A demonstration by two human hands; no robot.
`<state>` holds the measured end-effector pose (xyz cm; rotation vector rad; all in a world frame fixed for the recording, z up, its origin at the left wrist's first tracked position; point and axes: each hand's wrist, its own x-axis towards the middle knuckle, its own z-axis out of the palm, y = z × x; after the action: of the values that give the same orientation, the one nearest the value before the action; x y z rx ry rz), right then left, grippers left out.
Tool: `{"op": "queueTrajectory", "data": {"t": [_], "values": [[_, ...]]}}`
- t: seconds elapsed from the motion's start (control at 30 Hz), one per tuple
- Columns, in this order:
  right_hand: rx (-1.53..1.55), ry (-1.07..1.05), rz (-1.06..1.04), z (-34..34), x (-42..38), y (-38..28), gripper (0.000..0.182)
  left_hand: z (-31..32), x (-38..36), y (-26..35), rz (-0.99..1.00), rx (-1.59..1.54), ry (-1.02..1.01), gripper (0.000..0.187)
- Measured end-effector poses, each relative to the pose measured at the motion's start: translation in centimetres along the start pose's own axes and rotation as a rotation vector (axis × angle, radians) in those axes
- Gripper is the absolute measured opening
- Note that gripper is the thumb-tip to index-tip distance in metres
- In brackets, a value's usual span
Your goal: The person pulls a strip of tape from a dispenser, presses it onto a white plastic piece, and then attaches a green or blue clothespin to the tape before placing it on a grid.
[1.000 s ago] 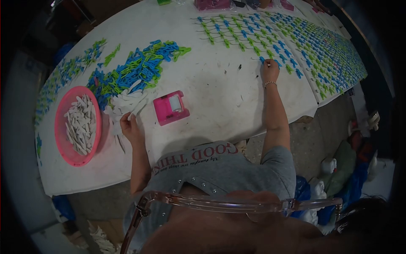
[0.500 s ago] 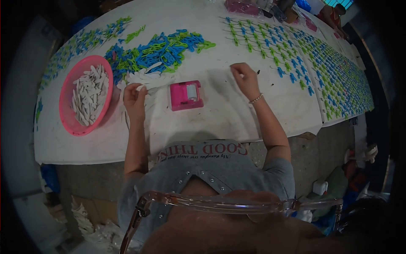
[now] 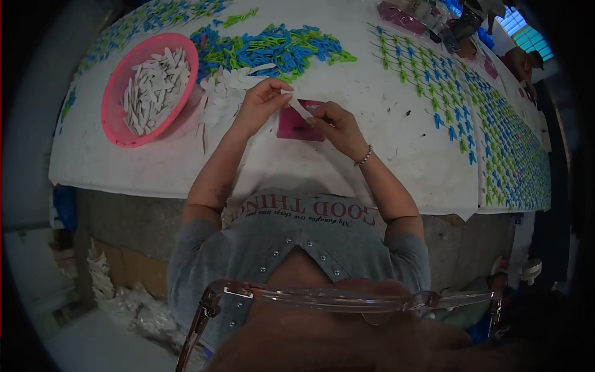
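A thin white strip [image 3: 300, 109] slants between my two hands, above a pink box-like holder [image 3: 297, 131]. My left hand [image 3: 263, 106] pinches its upper end between thumb and fingertips. At the lower end, the thumb and fingers of my right hand [image 3: 339, 127] are closed on it. The hands and strip hide much of the holder, including its upper part. Loose white pieces [image 3: 226, 87] lie on the cloth just beyond my left hand.
A pink basin [image 3: 111, 121] full of white strips stands at the left. Behind my hands is a heap of blue and green clothespins [image 3: 266, 51]. Rows of clothespins [image 3: 455, 102] cover the right. A person [image 3: 524, 65] sits at the far right.
Both hands have come together over the pink holder, the left moving right and the right moving left. The right hand now grips the strip too. The view has shifted.
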<state>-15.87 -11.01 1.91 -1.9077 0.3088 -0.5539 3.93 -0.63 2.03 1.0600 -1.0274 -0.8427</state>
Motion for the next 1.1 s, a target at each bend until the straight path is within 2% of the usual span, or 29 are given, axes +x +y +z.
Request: {"op": "queueTrajectory", "data": {"t": [0.07, 0.1, 0.2, 0.3, 0.37, 0.57, 0.8, 0.87, 0.97, 1.03, 1.1], "values": [[0.106, 0.100, 0.077, 0.3, -0.2, -0.4, 0.010, 0.3, 0.5, 0.1, -0.012, 0.036, -0.005, 0.015], [0.113, 0.087, 0.088, 0.2, -0.3, -0.5, 0.010, 0.4, 0.7, 0.1, -0.018, 0.072, -0.023, 0.015], [0.104, 0.133, 0.124, 0.0, 0.0, 0.2, 0.011, 0.8, 1.6, -0.6, -0.007, -0.056, 0.002, 0.014], [0.009, 0.141, 0.125, 0.0, 0.3, 1.4, 0.011, 0.3, 2.3, -2.0, -0.005, 0.040, -0.010, 0.012], [-0.171, 0.179, 0.042, 0.0, 0.3, 1.6, 0.015, 0.1, 2.5, -2.6, 0.003, 0.084, -0.012, 0.011], [-0.385, 0.242, -0.163, 0.4, 0.5, 4.3, 0.019, -0.3, 2.3, -3.7, 0.102, 0.226, -0.043, 0.010], [-0.378, 0.224, -0.168, 0.7, 1.2, 4.1, 0.020, -1.5, 1.6, -3.0, 0.132, 0.419, -0.059, 0.009], [-0.445, 0.138, -0.218, 0.3, 1.0, 4.1, 0.021, -1.9, 1.3, -2.7, 0.136, 0.449, -0.082, 0.009], [-0.542, 0.108, -0.313, -0.8, 0.7, 4.9, 0.023, -1.7, 0.6, -2.9, 0.159, 0.567, -0.126, 0.010], [-0.566, 0.105, -0.322, -1.5, 0.1, 4.8, 0.023, -1.2, 0.2, -3.1, 0.129, 0.725, -0.169, 0.010], [-0.589, 0.095, -0.335, -2.1, -0.1, 4.8, 0.023, -0.6, 0.1, -3.6, 0.149, 0.754, -0.185, 0.010]]}}
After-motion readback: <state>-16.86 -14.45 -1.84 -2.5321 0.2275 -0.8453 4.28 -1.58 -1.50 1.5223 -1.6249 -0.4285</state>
